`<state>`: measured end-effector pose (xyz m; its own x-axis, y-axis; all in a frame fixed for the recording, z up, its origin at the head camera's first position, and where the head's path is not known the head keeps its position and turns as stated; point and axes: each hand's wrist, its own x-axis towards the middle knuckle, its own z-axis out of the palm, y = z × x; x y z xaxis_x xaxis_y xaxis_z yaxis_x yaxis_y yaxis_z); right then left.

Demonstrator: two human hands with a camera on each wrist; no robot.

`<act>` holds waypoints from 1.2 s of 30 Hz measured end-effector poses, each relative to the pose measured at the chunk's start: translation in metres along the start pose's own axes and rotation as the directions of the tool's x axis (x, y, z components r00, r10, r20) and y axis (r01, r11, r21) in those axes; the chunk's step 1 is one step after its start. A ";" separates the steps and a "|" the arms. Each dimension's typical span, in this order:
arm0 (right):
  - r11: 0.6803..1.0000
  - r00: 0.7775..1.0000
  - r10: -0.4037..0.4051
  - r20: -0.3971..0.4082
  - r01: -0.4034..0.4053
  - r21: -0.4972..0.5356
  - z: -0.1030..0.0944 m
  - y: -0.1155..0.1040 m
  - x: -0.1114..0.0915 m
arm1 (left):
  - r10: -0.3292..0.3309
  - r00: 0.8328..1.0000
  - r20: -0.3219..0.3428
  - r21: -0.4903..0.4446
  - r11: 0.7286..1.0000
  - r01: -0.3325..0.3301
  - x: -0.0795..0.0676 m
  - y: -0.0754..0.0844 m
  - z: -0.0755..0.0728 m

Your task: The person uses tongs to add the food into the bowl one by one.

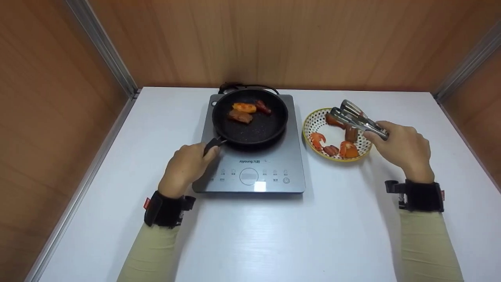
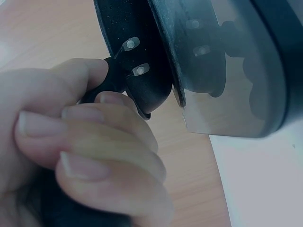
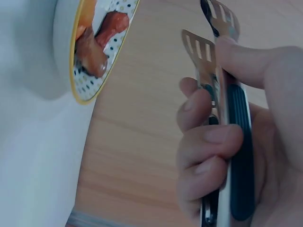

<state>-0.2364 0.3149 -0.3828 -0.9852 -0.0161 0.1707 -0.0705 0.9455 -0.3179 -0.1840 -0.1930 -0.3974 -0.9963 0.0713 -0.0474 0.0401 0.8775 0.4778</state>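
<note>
My left hand (image 1: 188, 166) grips the black handle of a frying pan (image 1: 250, 133), its fingers curled round it in the left wrist view. Inside the pan lie a yellow-orange food piece (image 1: 244, 107), a brown meat-like piece (image 1: 240, 116) and a dark red piece (image 1: 263, 107). Metal tongs (image 1: 358, 118) with dark grips are held in my right hand (image 1: 405, 147), fingers wrapped round both arms. Their tips are apart with nothing seen between them, over the far right part of a yellow-rimmed dotted bowl (image 1: 336, 160). Several food pieces (image 1: 347, 150) lie in that bowl.
Under the pan is a grey induction cooker (image 1: 250, 156) with a touch panel at its front edge. A black cord (image 1: 258, 85) runs behind it. The white table (image 1: 250, 235) is bounded by wood-patterned walls (image 1: 274, 43) at the back and sides.
</note>
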 end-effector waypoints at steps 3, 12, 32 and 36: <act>0.999 0.998 0.038 0.053 -0.037 -0.020 -0.002 0.007 0.000 | -0.004 1.000 0.002 0.002 1.000 0.004 -0.001 -0.001 -0.001; 0.988 0.975 0.147 0.166 -0.137 -0.071 -0.008 0.018 -0.003 | -0.023 1.000 0.006 -0.004 1.000 0.023 -0.002 -0.001 -0.002; 0.977 0.929 0.204 0.308 -0.172 -0.130 -0.007 0.020 -0.005 | -0.001 1.000 -0.006 0.014 1.000 0.001 0.001 -0.001 0.001; 0.977 0.930 0.201 0.309 -0.166 -0.135 -0.003 0.019 -0.003 | -0.009 1.000 -0.003 0.012 1.000 0.009 0.001 -0.001 0.001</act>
<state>-0.2345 0.3342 -0.3870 -0.9783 0.0740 -0.1937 0.1157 0.9701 -0.2134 -0.1853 -0.1938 -0.3988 -0.9969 0.0616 -0.0489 0.0316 0.8836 0.4673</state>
